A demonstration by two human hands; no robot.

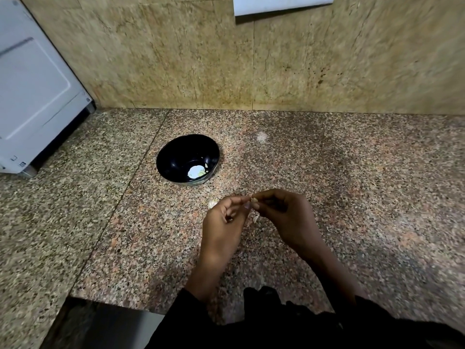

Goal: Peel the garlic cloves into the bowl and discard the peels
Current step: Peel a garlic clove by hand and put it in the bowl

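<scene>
No writing can be read anywhere here. The white sheet (283, 3) fixed to the wall carries faint marks along its top edge, cut off and too blurred to make out. The white appliance (35, 91) at the left has small marks or stickers near its lower corner, too tiny to tell as letters.

A speckled granite counter (352, 197) is seen; a black bowl (176, 152) stands at centre, garlic bits (212, 203) at its five o'clock, a white appliance (32, 96) at nine o'clock.
</scene>
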